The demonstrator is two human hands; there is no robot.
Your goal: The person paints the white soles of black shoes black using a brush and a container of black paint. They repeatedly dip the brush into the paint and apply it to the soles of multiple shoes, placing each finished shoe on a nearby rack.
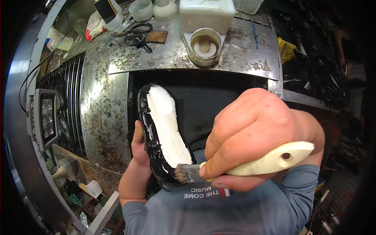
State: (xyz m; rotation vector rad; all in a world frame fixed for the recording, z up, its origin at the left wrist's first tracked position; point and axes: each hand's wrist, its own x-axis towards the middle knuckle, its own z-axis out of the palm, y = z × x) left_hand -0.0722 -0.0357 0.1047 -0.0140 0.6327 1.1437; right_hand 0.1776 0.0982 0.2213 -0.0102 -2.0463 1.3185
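My left hand [140, 147] grips a black shoe [153, 145] by its left side, with the thumb showing and the other fingers hidden behind it. The shoe's underside faces up: a long white bottom [162, 117] framed by glossy, creased black material. Closed around the pale cream handle of a flat paintbrush [270, 158], my right hand [250, 129] is to the right of the shoe. The brush's brown bristles touch the near end of the shoe, where the white bottom meets the black edge.
On the stained metal bench [105, 117], a white dispenser [207, 15] has a round cup [204, 45] of pale liquid in front. Black-handled scissors [137, 35], a brown block [156, 37] and a phone [105, 11] lie farther left. A work lamp [46, 117] stands at the left edge.
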